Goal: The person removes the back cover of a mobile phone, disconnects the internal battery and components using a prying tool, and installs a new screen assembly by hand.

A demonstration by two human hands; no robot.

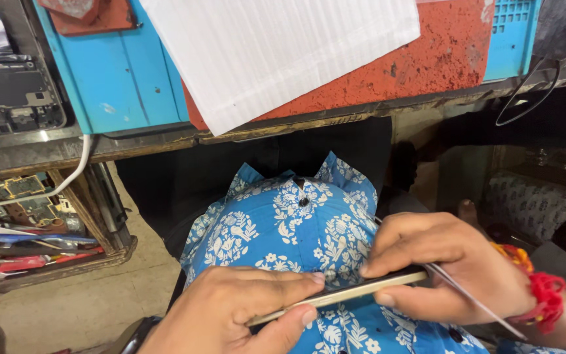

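Left hand (230,311) and right hand (450,265) pinch the gold-edged smartphone (342,295) edge-on; right also grips thin tweezers (473,298), probably for prying. Keep the tip at the seam.

Blue shirt (283,229) with white floral print, dark buttons — red thread band (545,292) on right wrist.
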